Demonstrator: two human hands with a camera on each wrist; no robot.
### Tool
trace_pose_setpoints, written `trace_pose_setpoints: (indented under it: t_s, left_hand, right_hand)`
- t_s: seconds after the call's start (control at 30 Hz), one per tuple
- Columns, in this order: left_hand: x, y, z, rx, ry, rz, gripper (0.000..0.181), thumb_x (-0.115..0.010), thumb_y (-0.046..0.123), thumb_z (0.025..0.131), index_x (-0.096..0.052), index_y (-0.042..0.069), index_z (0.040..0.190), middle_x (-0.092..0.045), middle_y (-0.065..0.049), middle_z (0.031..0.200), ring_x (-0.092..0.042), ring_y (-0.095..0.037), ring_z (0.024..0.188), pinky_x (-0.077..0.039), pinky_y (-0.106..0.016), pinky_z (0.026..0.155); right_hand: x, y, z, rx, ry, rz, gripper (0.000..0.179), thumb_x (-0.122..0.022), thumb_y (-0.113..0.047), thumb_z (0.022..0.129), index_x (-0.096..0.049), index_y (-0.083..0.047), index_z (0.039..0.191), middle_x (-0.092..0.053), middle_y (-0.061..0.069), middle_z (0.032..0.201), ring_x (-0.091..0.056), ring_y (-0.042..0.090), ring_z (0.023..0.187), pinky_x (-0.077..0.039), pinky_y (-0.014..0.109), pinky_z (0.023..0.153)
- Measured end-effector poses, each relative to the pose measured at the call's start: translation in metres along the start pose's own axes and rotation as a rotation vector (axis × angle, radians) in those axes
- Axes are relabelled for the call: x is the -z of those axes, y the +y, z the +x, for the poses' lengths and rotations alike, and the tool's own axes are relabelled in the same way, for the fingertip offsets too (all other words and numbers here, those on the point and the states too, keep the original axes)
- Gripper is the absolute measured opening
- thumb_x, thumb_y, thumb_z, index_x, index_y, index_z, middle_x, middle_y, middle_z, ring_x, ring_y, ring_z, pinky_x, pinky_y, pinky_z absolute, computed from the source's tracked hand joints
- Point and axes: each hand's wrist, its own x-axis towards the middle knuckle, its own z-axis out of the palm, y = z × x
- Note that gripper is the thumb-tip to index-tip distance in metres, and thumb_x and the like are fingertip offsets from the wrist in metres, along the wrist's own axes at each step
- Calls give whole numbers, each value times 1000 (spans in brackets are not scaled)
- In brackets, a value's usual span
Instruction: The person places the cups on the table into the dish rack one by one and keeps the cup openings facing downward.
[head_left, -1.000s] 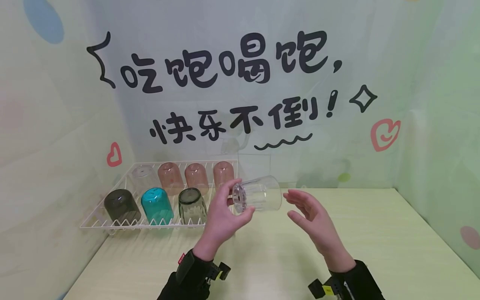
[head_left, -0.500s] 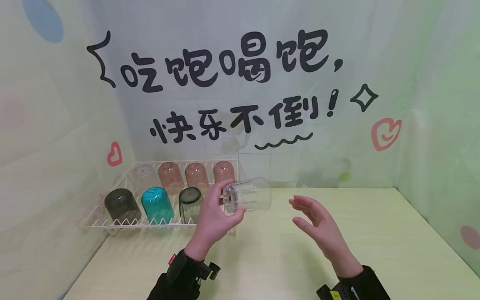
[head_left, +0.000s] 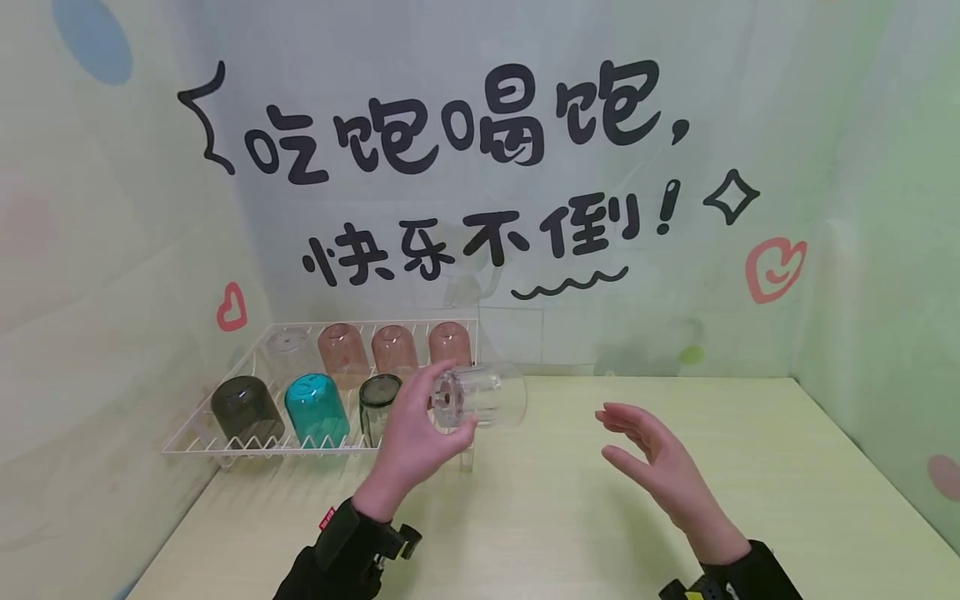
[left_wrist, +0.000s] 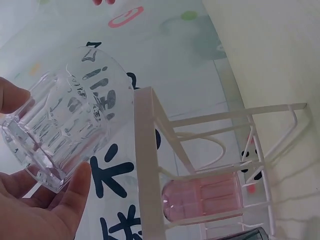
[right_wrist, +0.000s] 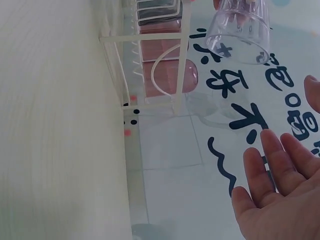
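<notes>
My left hand [head_left: 411,437] grips a clear drinking glass [head_left: 491,396] by its thick base, thumb below and fingers above in the head view. The glass lies sideways in the air, its mouth facing right, beside the right end of a white wire rack [head_left: 345,451]. In the left wrist view, fingers and thumb wrap the base of the clear glass [left_wrist: 65,115]. My right hand [head_left: 671,479] hovers over the right part of the table, fingers apart from the thumb, holding nothing. It is well away from the glass; in the right wrist view its palm [right_wrist: 290,205] shows bare.
Upside-down glasses fill the rack: three pink ones [head_left: 343,354] and a clear one [head_left: 289,354] behind, a dark one [head_left: 246,410], a turquoise one [head_left: 316,408] and a grey-green one [head_left: 375,408] in front. The pale table [head_left: 555,500] meets a printed backdrop [head_left: 637,333].
The left hand has moved left with the clear glass, toward the rack's right end. The right hand has drawn back to the right and slightly down, away from the glass.
</notes>
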Motion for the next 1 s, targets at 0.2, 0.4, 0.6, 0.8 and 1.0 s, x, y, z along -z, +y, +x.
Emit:
trace_pose_setpoints:
  t_s: [0.2,0.4,0.6,0.8,1.0]
  left_hand:
    - [5,-4,0,-14,-5,55,70,-73,30,67,-42,24,129,-46,6,123,-42,-14,112,-40,-41,88]
    - [11,-9,4,-48,-22,79,69,-72,29,66,-44,17,128,-47,2,120,-43,-16,109,-42,-41,85]
    - [20,-12,11,-67,-34,118,66,-72,28,66,-45,19,126,-49,1,121,-42,-14,110,-41,-40,87]
    - [30,-13,17,-43,-65,165,69,-72,28,65,-44,18,127,-47,2,124,-42,-16,113,-43,-40,86]
    - [37,-16,23,-8,-96,194,71,-71,29,65,-42,16,129,-45,-2,127,-40,-20,116,-43,-43,85]
  right_hand:
    - [8,6,-6,-6,8,-48,49,-63,-23,82,-45,-20,127,-51,1,125,-45,15,116,-32,23,96]
    - [13,11,-11,-25,14,-73,48,-62,-24,83,-45,-19,127,-51,2,125,-45,14,115,-32,21,96]
    - [16,14,-14,-32,11,-81,47,-62,-26,83,-44,-21,127,-51,0,125,-45,13,115,-31,20,95]
    - [18,17,-16,-33,6,-96,46,-60,-26,84,-44,-21,127,-51,0,126,-44,12,116,-33,20,94]
    - [21,19,-19,-45,15,-127,45,-60,-28,84,-44,-22,127,-51,-1,125,-44,12,115,-33,20,94]
